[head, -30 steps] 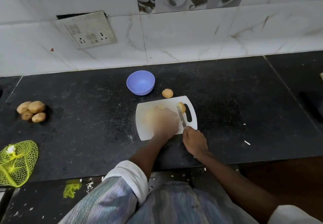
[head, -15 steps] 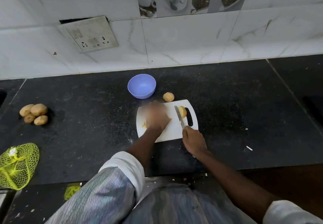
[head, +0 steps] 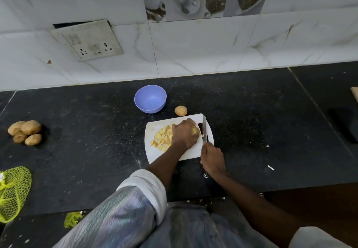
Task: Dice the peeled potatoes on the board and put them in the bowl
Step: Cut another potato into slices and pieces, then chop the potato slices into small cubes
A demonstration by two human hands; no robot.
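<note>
Your left hand [head: 185, 134] just moved right off the dice pile [head: 162, 138], fingers now curled on the potato [head: 195, 131] at board [head: 155, 153] right; right hand [head: 212, 159] grips knife [head: 204, 129]. Bowl [head: 150, 99] far, unfilled; next cut pending.

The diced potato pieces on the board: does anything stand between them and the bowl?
Nothing visible does. The diced pieces lie on the cutting board, and only bare black counter separates the board's far edge from the empty purple bowl. The whole potato sits off to the right.
</note>
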